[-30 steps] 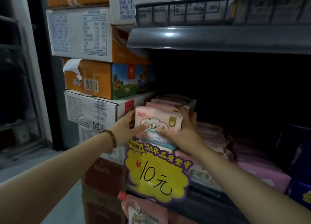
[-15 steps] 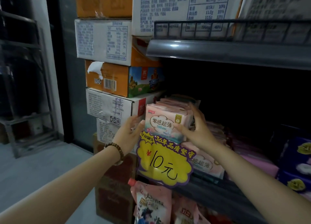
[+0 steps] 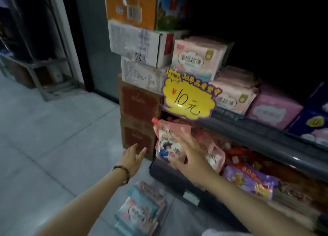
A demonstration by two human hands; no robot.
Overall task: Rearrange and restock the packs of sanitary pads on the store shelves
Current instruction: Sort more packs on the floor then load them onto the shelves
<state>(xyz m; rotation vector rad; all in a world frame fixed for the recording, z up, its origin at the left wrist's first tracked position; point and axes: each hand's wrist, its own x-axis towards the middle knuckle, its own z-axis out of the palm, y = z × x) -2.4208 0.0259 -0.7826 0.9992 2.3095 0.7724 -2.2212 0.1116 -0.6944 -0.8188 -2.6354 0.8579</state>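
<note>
A stack of pink pad packs (image 3: 196, 59) stands at the left end of the shelf (image 3: 266, 131), above a yellow 10-yuan price sign (image 3: 189, 98). More pink packs (image 3: 234, 93), a purple pack (image 3: 274, 110) and dark blue packs (image 3: 314, 124) follow to the right. A bundle of pink-and-teal pad packs (image 3: 142, 209) lies on the floor below my arms. My left hand (image 3: 132, 158) hangs open in the air with fingers straight. My right hand (image 3: 190, 155) is open too, fingers spread in front of a pink spouted pouch (image 3: 166, 138); neither holds anything.
Cardboard boxes (image 3: 140, 45) are stacked left of the shelf, with brown cartons (image 3: 140, 102) beneath. The lower shelf holds pouches and purple snack bags (image 3: 248, 181). A metal rack (image 3: 35, 65) stands at the far left on the grey tiled floor (image 3: 53, 138).
Both hands have let go of the pink pack, which now sits on top of the stack, and have dropped down below the shelf. My view has tilted toward the floor.
</note>
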